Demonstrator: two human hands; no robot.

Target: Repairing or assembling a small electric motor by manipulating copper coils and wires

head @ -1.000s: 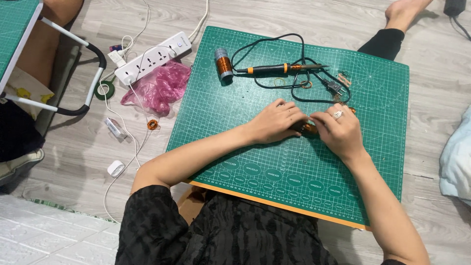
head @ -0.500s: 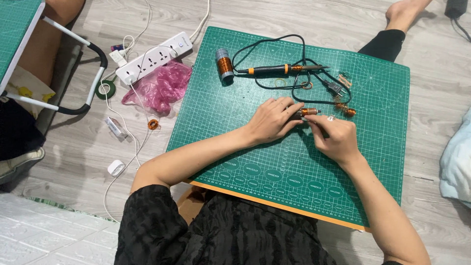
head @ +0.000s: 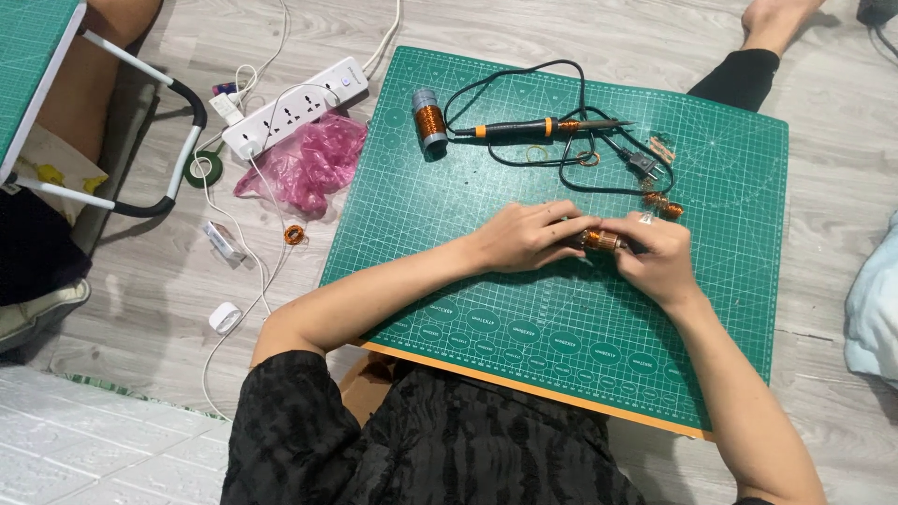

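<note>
Two hands meet over a small copper wire coil [head: 601,240], which is held between them just above the green cutting mat [head: 486,281] laid on the floor. The coil is a short cylinder, closely wound in shiny orange-brown wire, lying on its side with its axis running left to right. The left hand [head: 528,236] is closed on the coil's left end, its fingers curled over it; the right hand [head: 659,257] has its grip closed on the right end, thumb and fingertips pinched there. A second, similar coil [head: 662,205] lies on the mat just beyond the right hand. Farther back, a soldering iron [head: 543,127] with a black and orange handle is laid across the mat, its black cord looped beside it, and a spool of copper wire [head: 429,120] stands near its handle. A white power strip [head: 295,105] and a pink plastic bag [head: 304,166] are seen on the wooden floor to the left.
</note>
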